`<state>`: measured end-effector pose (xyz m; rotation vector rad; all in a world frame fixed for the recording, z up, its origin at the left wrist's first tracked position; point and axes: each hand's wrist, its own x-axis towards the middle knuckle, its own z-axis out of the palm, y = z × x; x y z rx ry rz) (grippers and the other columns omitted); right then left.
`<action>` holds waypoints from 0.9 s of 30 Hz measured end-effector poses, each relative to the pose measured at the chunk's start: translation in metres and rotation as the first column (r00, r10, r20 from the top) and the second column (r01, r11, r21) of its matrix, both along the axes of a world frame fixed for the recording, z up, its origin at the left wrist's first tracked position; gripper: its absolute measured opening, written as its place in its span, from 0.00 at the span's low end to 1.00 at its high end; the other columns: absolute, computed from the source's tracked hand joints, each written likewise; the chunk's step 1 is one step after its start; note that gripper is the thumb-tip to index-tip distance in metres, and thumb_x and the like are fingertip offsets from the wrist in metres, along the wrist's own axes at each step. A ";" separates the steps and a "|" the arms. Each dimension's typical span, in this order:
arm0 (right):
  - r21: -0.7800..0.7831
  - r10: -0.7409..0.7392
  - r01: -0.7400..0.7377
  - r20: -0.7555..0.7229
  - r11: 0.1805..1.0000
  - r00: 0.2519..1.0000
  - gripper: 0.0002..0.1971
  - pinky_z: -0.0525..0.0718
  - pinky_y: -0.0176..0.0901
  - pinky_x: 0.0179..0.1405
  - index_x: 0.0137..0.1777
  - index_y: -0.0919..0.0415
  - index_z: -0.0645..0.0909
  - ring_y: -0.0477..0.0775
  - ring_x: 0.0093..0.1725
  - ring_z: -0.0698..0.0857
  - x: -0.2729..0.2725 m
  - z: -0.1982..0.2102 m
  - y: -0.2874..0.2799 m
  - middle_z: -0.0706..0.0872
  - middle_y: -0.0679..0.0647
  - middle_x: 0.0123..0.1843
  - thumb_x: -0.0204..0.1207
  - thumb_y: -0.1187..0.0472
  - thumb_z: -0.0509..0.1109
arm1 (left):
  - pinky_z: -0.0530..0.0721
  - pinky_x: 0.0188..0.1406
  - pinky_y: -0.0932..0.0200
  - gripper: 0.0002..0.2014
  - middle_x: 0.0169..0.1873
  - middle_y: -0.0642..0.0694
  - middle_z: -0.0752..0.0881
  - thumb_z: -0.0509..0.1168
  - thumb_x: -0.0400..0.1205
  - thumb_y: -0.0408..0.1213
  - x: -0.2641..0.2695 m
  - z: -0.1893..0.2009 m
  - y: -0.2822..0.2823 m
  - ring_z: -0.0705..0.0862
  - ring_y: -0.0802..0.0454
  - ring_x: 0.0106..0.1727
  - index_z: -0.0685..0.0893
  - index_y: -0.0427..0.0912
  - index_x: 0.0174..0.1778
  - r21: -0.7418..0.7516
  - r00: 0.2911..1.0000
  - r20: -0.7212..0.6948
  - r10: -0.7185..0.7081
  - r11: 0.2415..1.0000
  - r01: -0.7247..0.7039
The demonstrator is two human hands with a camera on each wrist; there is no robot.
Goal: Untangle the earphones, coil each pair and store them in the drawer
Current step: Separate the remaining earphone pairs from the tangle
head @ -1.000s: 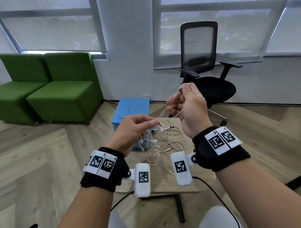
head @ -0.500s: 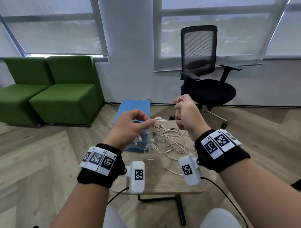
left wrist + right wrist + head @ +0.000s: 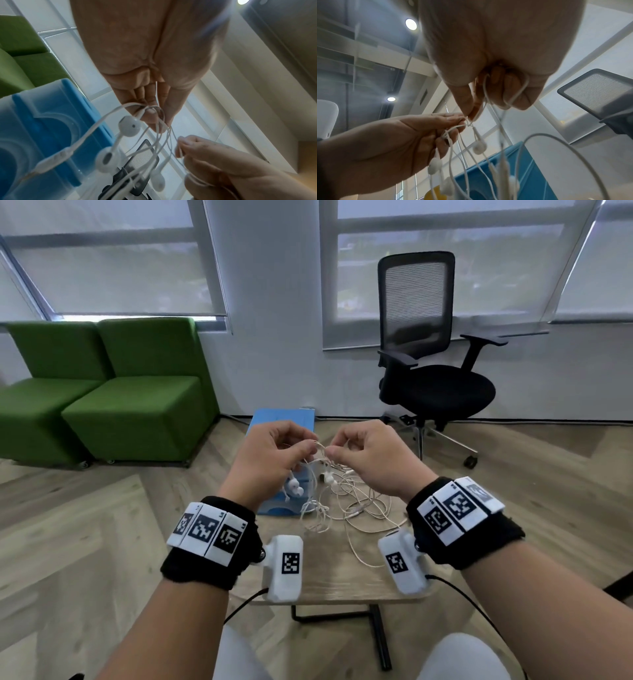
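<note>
**Desk:** Above a small wooden table point(image 3: 342, 580), what do we have?

**Photographer:** A seated person works a snarl of white earphones point(image 3: 346, 501). The left hand point(image 3: 270, 460) and right hand point(image 3: 373, 460) meet fingertip to fingertip over the far half of the table, each pinching thin cable between thumb and forefinger. The right also has a loop of cable hooked round its curled fingers point(image 3: 510, 93).

**Desk:** Where does the tangle lie from that pinch?

**Photographer:** Straight below and toward the person. The strands drop from the pinch point, buds dangling just under the left hand, and the rest spreads in loose loops on the tabletop between the wrists. There is no single long axis yet; the cables fan downward. Both hands are on the knot, so neither is nearer. My reading is that the next pull goes sideways, hands drawing apart.

**Desk:** Counts?

**Photographer:** At least four earbuds point(image 3: 129, 126) show in the wrist views, and one inline remote point(image 3: 54, 158). So two pairs or more; I cannot separate them by eye. One blue drawer unit point(image 3: 281, 422) stands on the table's far left corner, just behind the left hand. Nothing is coiled or stored.
</note>
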<state>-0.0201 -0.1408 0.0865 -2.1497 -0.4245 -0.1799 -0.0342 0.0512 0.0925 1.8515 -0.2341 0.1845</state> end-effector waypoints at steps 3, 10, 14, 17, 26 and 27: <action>-0.026 -0.042 0.042 0.010 0.999 0.999 0.12 0.71 0.34 0.30 0.33 0.60 0.84 0.40 0.21 0.73 -0.002 0.005 0.001 0.74 0.38 0.17 0.79 0.63 0.76 | 0.88 0.37 0.63 0.04 0.37 0.38 0.93 0.72 0.83 0.25 0.002 -0.003 0.004 0.92 0.53 0.36 0.91 0.35 0.47 -0.013 0.999 0.012 0.039 0.999 -0.039; 0.002 -0.111 0.111 0.050 0.994 0.993 0.13 0.72 0.33 0.27 0.28 0.64 0.80 0.41 0.21 0.73 -0.007 0.008 0.005 0.74 0.40 0.17 0.74 0.65 0.73 | 0.85 0.31 0.61 0.08 0.39 0.44 0.92 0.70 0.85 0.28 0.008 -0.016 0.003 0.88 0.56 0.31 0.91 0.44 0.45 0.024 0.986 0.049 0.157 0.987 -0.158; 0.090 -0.294 0.291 0.020 0.952 0.956 0.13 0.74 0.46 0.34 0.32 0.63 0.77 0.50 0.32 0.75 0.000 0.007 0.002 0.80 0.53 0.29 0.78 0.61 0.67 | 0.81 0.32 0.62 0.10 0.36 0.48 0.88 0.64 0.89 0.30 0.011 -0.014 0.001 0.81 0.58 0.31 0.90 0.45 0.48 -0.029 0.992 -0.001 0.129 0.991 -0.129; 0.092 -0.296 0.299 -0.042 0.950 0.954 0.12 0.76 0.50 0.39 0.38 0.65 0.76 0.54 0.37 0.77 0.005 0.005 -0.001 0.84 0.55 0.35 0.82 0.61 0.62 | 0.73 0.24 0.67 0.11 0.30 0.51 0.81 0.60 0.91 0.30 0.011 -0.008 0.000 0.73 0.59 0.25 0.88 0.40 0.50 -0.165 0.992 -0.104 0.073 0.982 -0.089; 0.244 -0.118 0.211 -0.347 0.946 0.930 0.14 0.56 0.35 0.22 0.30 0.55 0.70 0.52 0.22 0.63 0.007 0.004 0.006 0.71 0.53 0.19 0.77 0.65 0.63 | 0.67 0.24 0.65 0.06 0.34 0.41 0.74 0.74 0.83 0.32 0.002 -0.008 0.008 0.67 0.53 0.28 0.91 0.41 0.55 -0.133 0.976 -0.188 -0.106 0.988 0.081; 0.265 -0.107 0.216 -0.374 0.940 0.921 0.15 0.54 0.35 0.23 0.28 0.55 0.70 0.51 0.23 0.60 0.008 0.004 0.006 0.66 0.52 0.21 0.76 0.66 0.64 | 0.68 0.25 0.67 0.10 0.33 0.44 0.72 0.75 0.81 0.30 0.003 -0.009 0.010 0.67 0.55 0.28 0.91 0.42 0.57 -0.129 0.974 -0.181 -0.132 0.986 0.110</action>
